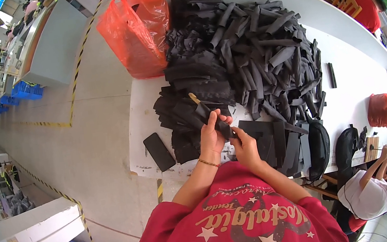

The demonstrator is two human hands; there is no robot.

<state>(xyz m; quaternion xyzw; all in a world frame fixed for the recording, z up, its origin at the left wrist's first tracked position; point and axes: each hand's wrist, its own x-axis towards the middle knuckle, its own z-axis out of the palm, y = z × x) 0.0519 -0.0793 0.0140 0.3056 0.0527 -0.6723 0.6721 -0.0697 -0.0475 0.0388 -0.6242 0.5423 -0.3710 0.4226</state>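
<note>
My left hand [212, 136] is closed around a dark fabric strip [224, 127], above the near left part of the table. My right hand [246, 147] pinches the lower end of the same strip. A slim tan-tipped stick [194, 99] points up and away from the left hand, its other end lost against the black cloth. Just beyond the hands lie flat stacks of black fabric pieces [197, 78], beside a big heap of rolled black strips [267, 45]. Flat black pieces [258, 136] rest by my right hand.
A black phone [159, 151] lies at the table's left edge. An orange plastic bag [138, 34] stands at the far left corner. Black pouches [317, 147] and a red bundle [384, 111] are to the right. A person in white [369, 192] sits at the right.
</note>
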